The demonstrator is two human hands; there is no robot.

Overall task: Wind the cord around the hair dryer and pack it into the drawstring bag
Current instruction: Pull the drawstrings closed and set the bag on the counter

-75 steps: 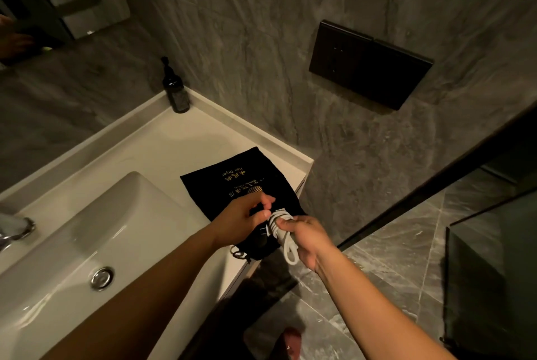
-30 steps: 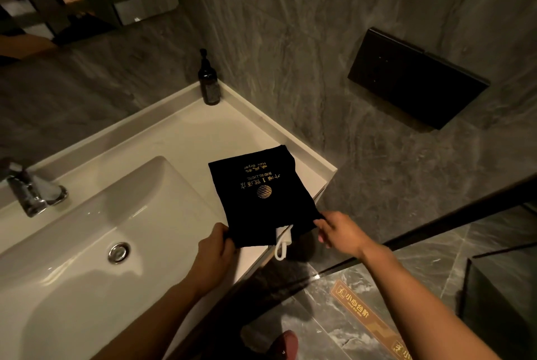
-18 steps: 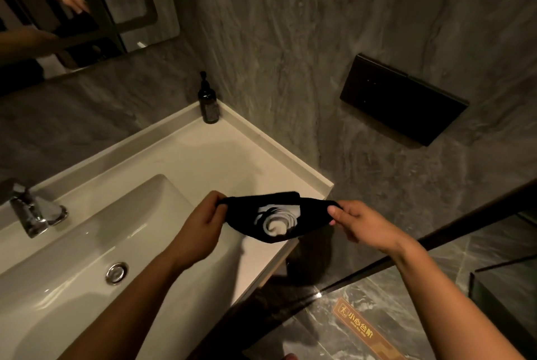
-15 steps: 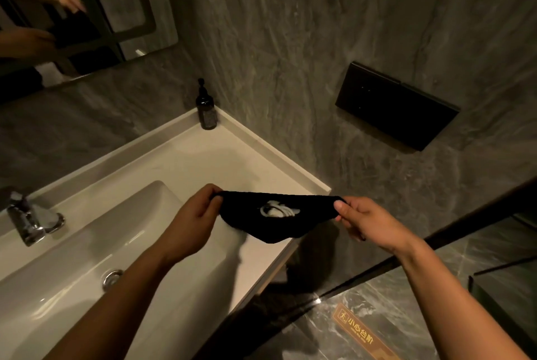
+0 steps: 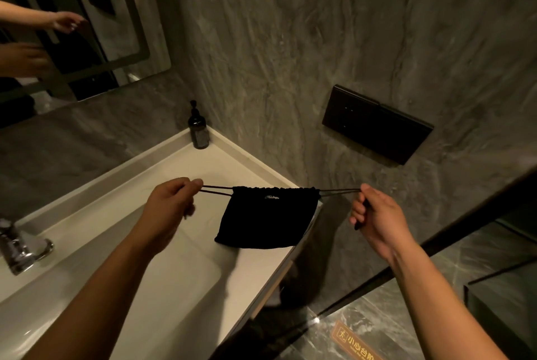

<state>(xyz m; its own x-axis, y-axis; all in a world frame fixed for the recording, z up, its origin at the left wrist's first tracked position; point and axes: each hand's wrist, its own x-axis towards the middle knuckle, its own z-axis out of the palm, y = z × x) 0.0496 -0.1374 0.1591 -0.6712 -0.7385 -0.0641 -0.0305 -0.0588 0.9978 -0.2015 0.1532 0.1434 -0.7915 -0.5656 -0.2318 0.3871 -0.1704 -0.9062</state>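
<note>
Two bare forearms reach in from below, no sleeves, watch or rings visible on the left hand [image 5: 170, 205] or right hand [image 5: 377, 214].

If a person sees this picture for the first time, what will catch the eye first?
First, the black drawstring bag in the middle, hanging over the white counter, its mouth gathered almost shut. The left hand and right hand pull its cords taut to either side. A dark pump bottle stands in the far corner.
</note>
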